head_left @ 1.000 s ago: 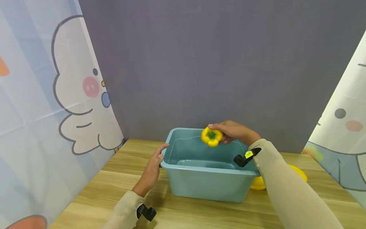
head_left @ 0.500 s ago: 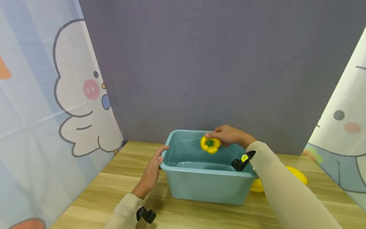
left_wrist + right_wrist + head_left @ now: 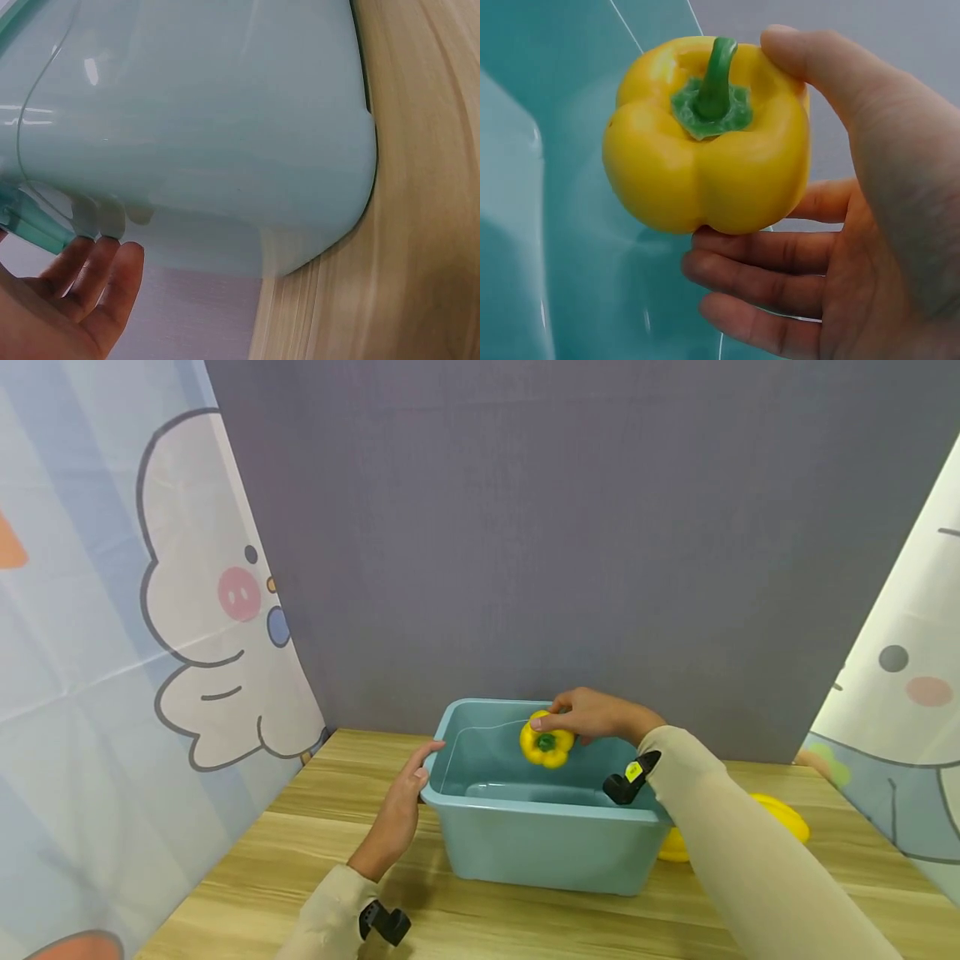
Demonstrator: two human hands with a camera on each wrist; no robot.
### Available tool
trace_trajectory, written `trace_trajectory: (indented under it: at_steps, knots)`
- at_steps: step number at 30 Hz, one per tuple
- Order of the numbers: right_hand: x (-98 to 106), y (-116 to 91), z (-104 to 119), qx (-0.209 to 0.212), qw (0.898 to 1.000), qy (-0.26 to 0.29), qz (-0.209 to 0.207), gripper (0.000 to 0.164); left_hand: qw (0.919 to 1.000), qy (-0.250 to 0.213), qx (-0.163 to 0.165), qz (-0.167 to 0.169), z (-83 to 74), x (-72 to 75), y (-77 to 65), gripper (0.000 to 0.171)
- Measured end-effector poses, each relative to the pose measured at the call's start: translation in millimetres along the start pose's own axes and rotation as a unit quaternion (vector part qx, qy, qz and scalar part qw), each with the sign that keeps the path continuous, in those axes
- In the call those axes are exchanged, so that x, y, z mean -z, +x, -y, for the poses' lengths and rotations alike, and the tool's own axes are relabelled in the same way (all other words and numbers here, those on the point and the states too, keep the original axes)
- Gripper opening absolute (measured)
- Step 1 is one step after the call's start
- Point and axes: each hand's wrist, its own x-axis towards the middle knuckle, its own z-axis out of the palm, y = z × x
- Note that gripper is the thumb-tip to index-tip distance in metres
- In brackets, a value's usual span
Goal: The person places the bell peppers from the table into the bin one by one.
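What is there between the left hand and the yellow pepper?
In the head view, only the blue-green tub lies between the left hand and yellow pepper: its left rim and part of its open inside.

All three views share the bin (image 3: 547, 843)
Head looks down from its front; left wrist closely faces its outside, right wrist its inside.

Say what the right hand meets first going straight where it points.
Leading with the yellow pepper, the right hand would probably meet the left inner wall of the tub; depth is unclear.
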Motion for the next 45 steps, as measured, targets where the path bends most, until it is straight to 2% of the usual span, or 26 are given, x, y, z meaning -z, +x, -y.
trace_trajectory:
  at_steps: [8,13,16,22,25,31,36,45]
  knots:
    - [-3.0,-0.8,0.8,-0.001,1.0,0.007,0.002,0.07,0.9997,0.021,-0.011,0.006,0.7,0.9,-0.8,0.048]
    - [-3.9,-1.5,1.6,0.003,1.0,0.008,0.001,0.071,0.9998,0.019,-0.006,0.009,-0.6,1.1,-0.5,0.047]
    - [-3.7,-1.7,2.1,0.003,1.0,0.012,0.0,0.072,0.9998,0.013,0.012,0.006,-4.2,1.5,1.3,0.046]
    - [-3.7,-0.3,3.7,0.016,1.0,0.009,0.006,0.07,0.9967,-0.008,0.08,0.002,-15.7,1.4,6.6,0.045]
    - [-5.5,-0.4,3.2,0.017,1.0,0.008,0.007,0.069,0.9953,-0.014,0.096,0.0,-18.9,-0.5,7.1,0.045]
    - [-7.9,-2.2,1.8,0.017,1.0,0.018,0.009,0.068,0.9954,-0.014,0.094,0.002,-16.8,-2.1,4.6,0.049]
    - [-7.3,-2.2,0.6,0.015,1.0,0.014,0.006,0.067,0.997,-0.004,0.077,0.007,-16.5,-1.9,4.1,0.051]
    - [-7.2,-1.4,-3.0,0.011,1.0,0.004,0.004,0.064,0.9965,0.012,0.083,-0.003,-20.9,-4.3,5.5,0.043]
